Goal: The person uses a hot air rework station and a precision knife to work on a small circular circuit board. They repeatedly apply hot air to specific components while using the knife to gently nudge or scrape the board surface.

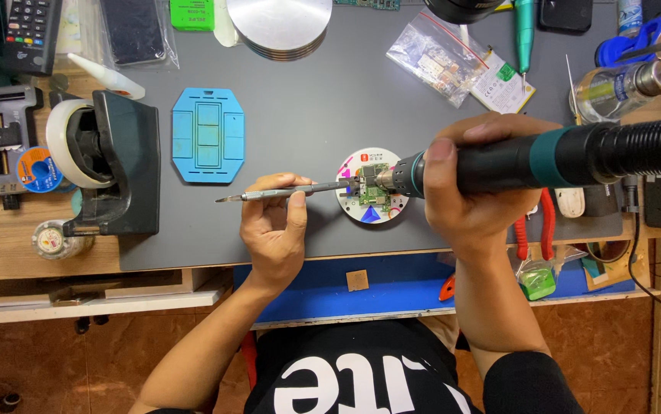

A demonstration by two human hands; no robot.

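My left hand point(275, 222) pinches thin metal tweezers point(292, 192), whose tips reach right onto a small green circuit board point(375, 192). The board lies on a round white holder point(371, 213) on the grey mat point(292, 107). My right hand point(472, 184) grips a black hot air handpiece point(514, 162) with a teal band and a ribbed hose. Its metal nozzle points left and sits just over the board's right side.
A black tape dispenser point(112, 165) with a white roll stands at the left. A blue moulded tray point(208, 135) lies beside it. Stacked metal discs point(278, 27) and a plastic bag of parts point(441, 57) are at the back. Red-handled pliers point(537, 226) lie at the right.
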